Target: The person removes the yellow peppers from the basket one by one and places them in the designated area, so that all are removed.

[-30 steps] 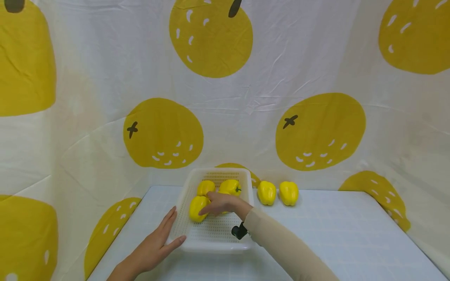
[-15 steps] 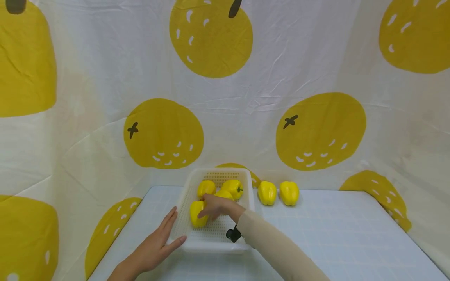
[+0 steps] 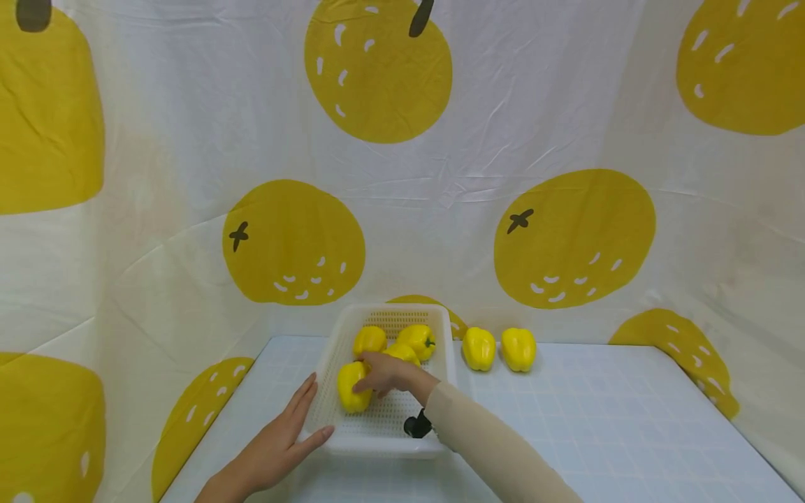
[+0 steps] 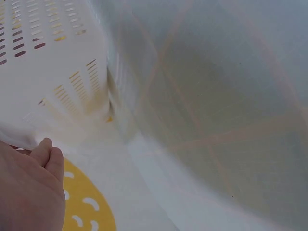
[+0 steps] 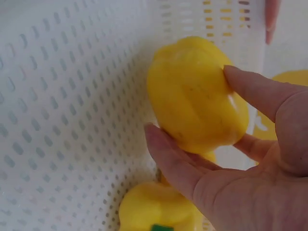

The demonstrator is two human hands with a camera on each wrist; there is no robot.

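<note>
A white plastic basket [image 3: 383, 445] with slotted walls stands on the table. Inside it, my right hand [image 3: 388, 374] holds a yellow bell pepper [image 3: 352, 388], thumb on one side and fingers on the other; the right wrist view shows the bell pepper [image 5: 195, 96] between them. More yellow bell peppers lie toward the basket's far end, one [image 3: 370, 339] at the left and one [image 3: 418, 341] with a green stem at the right, with another [image 3: 402, 352] partly behind my hand. At the basket's left side my left hand [image 3: 270, 443] rests with straight fingers, the thumb over the near left corner.
Two yellow bell peppers, one [image 3: 479, 348] nearer the basket and the other [image 3: 518, 349] to its right, stand on the pale blue checked table [image 3: 604, 419]. A white cloth backdrop [image 3: 428, 230] printed with yellow fruit hangs behind the table and along its sides.
My right hand has shifted slightly toward the near left of the basket, and the bell pepper in it has moved nearer. More of the peppers behind shows. The left hand has stayed put.
</note>
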